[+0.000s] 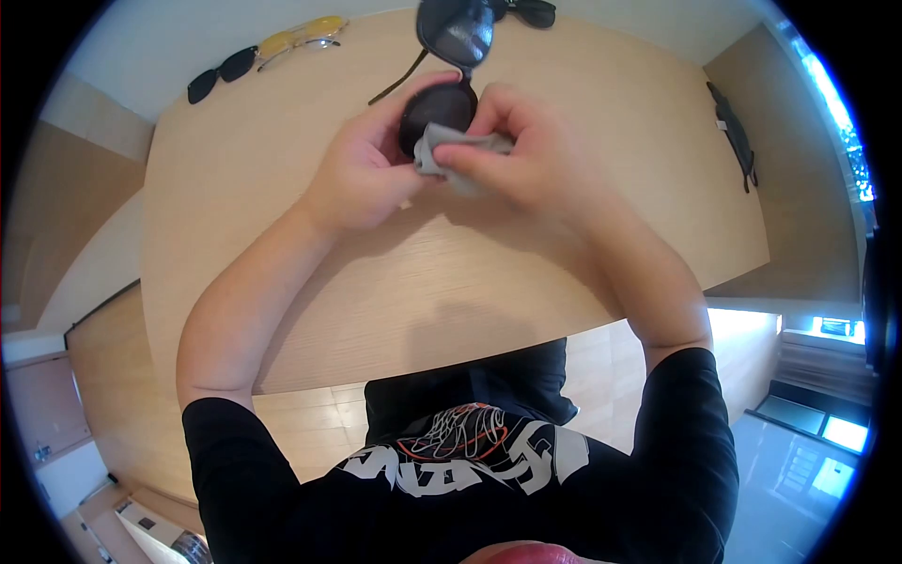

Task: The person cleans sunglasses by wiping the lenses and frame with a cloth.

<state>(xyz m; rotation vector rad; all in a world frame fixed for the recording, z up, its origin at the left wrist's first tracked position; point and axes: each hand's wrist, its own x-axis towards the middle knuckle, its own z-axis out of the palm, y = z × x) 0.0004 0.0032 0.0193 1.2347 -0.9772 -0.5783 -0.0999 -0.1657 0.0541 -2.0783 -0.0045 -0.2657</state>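
My left hand (371, 164) is closed around one side of a pair of dark sunglasses (457, 36), held up above the wooden table. One lens lies between my hands; the other points away toward the far edge, and a temple arm sticks out to the left. Pinched in my right hand (526, 155) is a light grey cleaning cloth (460, 155), which touches the lower part of the nearer lens. My left thumb sits close to the cloth. Some fingertips of both hands are hidden behind the lens and the cloth.
Along the table's (526, 254) far edge lie black sunglasses (223, 73), yellow-lensed glasses (303, 36) and another dark pair (533, 12). A dark strap-like item (735, 136) lies by the right edge. A wall borders the table at the back.
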